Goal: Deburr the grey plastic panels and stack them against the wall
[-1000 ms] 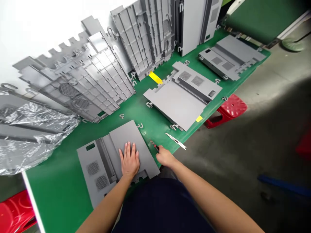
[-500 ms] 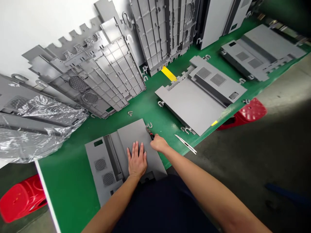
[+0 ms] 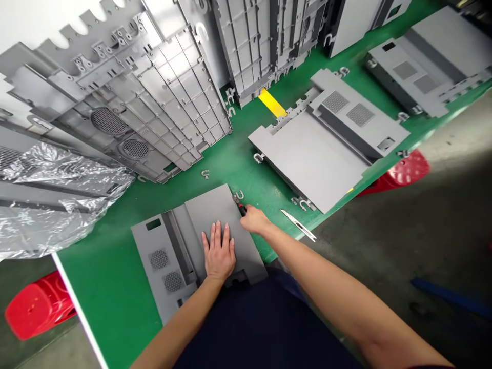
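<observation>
Your left hand [image 3: 219,251] lies flat on a grey plastic panel [image 3: 211,207], fingers spread and released, the panel's long axis running across you, vent end left of those fingers. Your right fingers [image 3: 257,218], the nearer to a red-handled tool [image 3: 242,209], curl at the panel's far corner; grip cannot be told. Just beyond them, a craft knife [image 3: 298,225] lies on the green bench [image 3: 107,287].

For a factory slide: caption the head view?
Left hand flat on a grey panel, right hand at a red-handled tool.
</observation>
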`<action>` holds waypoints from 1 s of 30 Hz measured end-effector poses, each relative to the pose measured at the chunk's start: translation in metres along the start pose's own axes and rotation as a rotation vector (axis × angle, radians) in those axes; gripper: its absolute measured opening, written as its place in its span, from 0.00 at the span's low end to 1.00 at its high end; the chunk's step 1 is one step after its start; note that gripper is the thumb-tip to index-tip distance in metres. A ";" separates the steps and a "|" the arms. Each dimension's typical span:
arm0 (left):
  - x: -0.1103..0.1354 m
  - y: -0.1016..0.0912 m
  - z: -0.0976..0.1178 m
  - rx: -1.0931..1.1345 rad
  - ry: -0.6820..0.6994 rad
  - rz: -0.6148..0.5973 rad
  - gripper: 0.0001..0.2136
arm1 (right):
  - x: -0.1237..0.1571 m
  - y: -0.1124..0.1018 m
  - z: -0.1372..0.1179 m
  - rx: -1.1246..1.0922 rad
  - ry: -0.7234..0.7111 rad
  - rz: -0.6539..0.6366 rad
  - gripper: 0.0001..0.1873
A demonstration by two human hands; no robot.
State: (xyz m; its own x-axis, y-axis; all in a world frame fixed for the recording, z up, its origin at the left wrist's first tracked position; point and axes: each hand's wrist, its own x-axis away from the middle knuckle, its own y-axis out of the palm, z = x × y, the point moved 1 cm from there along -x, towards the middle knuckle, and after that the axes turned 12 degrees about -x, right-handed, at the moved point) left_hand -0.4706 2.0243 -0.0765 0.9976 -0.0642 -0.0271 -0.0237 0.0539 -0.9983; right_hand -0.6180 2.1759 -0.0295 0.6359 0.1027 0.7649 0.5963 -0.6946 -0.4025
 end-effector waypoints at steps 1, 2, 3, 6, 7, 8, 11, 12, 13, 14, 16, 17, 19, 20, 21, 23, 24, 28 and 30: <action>0.000 0.000 0.000 0.004 -0.003 -0.006 0.27 | -0.002 0.000 0.001 -0.001 -0.006 -0.004 0.22; 0.000 0.000 0.000 0.004 -0.004 -0.012 0.27 | -0.003 0.000 0.002 -0.001 -0.012 -0.007 0.22; 0.000 0.000 0.000 0.000 -0.005 -0.016 0.27 | -0.004 0.000 0.004 -0.002 -0.016 -0.009 0.21; 0.000 0.000 0.000 -0.020 0.000 -0.013 0.28 | -0.008 0.000 0.006 -0.006 -0.026 -0.008 0.20; 0.000 0.000 0.000 -0.023 0.002 -0.010 0.28 | -0.008 0.000 0.007 -0.008 -0.028 -0.006 0.20; 0.000 -0.001 0.000 -0.024 0.004 -0.008 0.28 | -0.008 0.000 0.007 -0.011 -0.029 -0.001 0.19; 0.000 -0.001 0.001 -0.038 0.008 -0.004 0.27 | -0.007 0.000 0.008 -0.021 -0.022 0.019 0.17; 0.000 -0.001 0.001 -0.047 0.010 -0.004 0.27 | -0.006 0.001 0.007 -0.026 -0.018 0.025 0.17; 0.000 -0.001 0.001 -0.058 0.012 -0.003 0.27 | -0.005 0.002 0.006 -0.032 -0.015 0.032 0.18; 0.000 -0.001 0.001 -0.067 0.013 0.000 0.27 | -0.004 0.002 0.006 -0.038 -0.013 0.039 0.20; 0.000 -0.001 0.001 -0.079 0.014 0.004 0.27 | -0.002 0.005 0.004 -0.049 -0.014 0.060 0.30; 0.000 -0.001 0.001 -0.079 0.013 0.005 0.27 | -0.001 0.006 0.004 -0.052 -0.015 0.073 0.37; 0.000 -0.001 0.001 -0.073 0.013 0.003 0.28 | -0.001 0.008 0.004 -0.052 -0.019 0.103 0.47; 0.000 -0.001 0.001 -0.069 0.014 0.001 0.28 | -0.001 0.009 0.005 -0.051 -0.022 0.115 0.50; 0.000 -0.001 0.001 -0.066 0.013 0.001 0.28 | -0.002 0.009 0.006 -0.048 -0.028 0.124 0.51; 0.001 -0.001 0.001 -0.065 0.013 0.003 0.28 | -0.004 0.010 0.009 -0.041 -0.045 0.131 0.51; 0.001 -0.001 0.001 -0.066 0.013 0.003 0.28 | -0.005 0.010 0.011 -0.037 -0.054 0.133 0.51; 0.001 0.000 0.002 -0.071 0.016 -0.002 0.27 | -0.009 0.013 0.016 -0.017 -0.075 0.153 0.52; 0.000 0.000 0.002 -0.071 0.015 -0.009 0.27 | -0.011 0.016 0.017 -0.002 -0.075 0.171 0.51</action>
State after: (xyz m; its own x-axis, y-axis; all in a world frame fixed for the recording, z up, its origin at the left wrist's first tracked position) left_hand -0.4701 2.0262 -0.0760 0.9967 -0.0794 -0.0180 -0.0194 -0.0175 -0.9997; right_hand -0.6072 2.1757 -0.0522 0.7629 0.0357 0.6455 0.4753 -0.7078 -0.5227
